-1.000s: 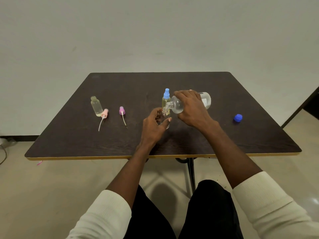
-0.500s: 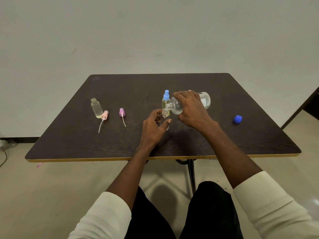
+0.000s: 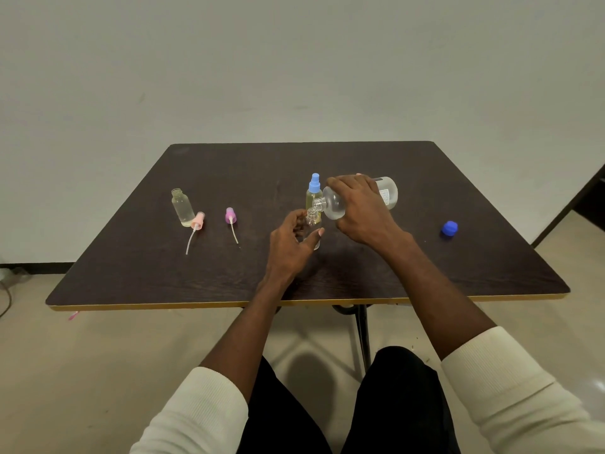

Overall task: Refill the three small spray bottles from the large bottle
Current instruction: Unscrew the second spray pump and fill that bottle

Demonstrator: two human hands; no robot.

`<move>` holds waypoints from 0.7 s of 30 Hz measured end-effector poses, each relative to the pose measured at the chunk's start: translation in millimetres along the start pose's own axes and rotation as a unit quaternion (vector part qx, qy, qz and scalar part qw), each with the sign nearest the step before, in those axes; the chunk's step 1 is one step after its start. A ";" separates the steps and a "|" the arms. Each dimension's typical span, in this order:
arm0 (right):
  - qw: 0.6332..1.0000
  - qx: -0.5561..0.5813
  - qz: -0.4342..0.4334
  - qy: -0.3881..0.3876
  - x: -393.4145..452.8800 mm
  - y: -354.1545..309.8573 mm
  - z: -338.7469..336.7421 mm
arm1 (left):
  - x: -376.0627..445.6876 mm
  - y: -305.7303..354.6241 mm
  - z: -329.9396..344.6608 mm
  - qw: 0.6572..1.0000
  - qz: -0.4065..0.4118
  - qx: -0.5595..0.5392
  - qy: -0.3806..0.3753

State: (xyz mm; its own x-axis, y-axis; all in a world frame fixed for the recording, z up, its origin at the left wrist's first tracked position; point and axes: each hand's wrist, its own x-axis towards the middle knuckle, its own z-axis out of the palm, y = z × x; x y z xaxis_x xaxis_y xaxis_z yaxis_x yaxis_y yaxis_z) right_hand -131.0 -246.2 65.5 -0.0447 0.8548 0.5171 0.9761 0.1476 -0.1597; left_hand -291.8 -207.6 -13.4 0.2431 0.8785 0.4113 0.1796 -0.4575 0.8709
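The right hand (image 3: 363,213) grips the big bottle (image 3: 386,194) tipped sideways, its mouth just over the open little bottle (image 3: 313,221) the left hand (image 3: 289,245) holds upright mid-table, one of three little bottles, its lower part hidden by fingers, with two loose spray tops lying far left.

On the dark wooden table (image 3: 327,158), the uncapped clear small bottle (image 3: 182,207) stands far left, the pink spray pump (image 3: 197,221) touching its right, the purple spray pump (image 3: 230,216) further right. The blue-capped small spray bottle (image 3: 313,194) stands behind the open small bottle (image 3: 312,221); the tilted large clear bottle (image 3: 334,204) is above it, the blue screw cap (image 3: 449,228) far right.
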 end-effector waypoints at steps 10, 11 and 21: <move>1.000 -0.004 -0.001 -0.005 0.6 -0.5 -0.6 | 0.5 0.7 -1.0 1.000 -0.001 -0.001 -0.003; 1.000 -0.005 -0.001 -0.006 0.7 -0.3 -0.5 | 0.4 0.5 -0.9 1.000 -0.001 -0.001 -0.002; 1.000 -0.011 -0.007 -0.006 2.5 -0.2 -0.5 | 0.7 0.8 -0.8 1.000 0.001 0.006 -0.002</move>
State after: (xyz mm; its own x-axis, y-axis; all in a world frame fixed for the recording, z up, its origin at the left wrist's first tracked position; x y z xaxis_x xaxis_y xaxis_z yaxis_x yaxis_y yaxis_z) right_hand -131.3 -244.4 67.2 -0.0609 0.8587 0.5089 0.9799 0.1485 -0.1332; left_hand -292.2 -207.2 -12.2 0.2465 0.8770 0.4124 0.1903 -0.4610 0.8667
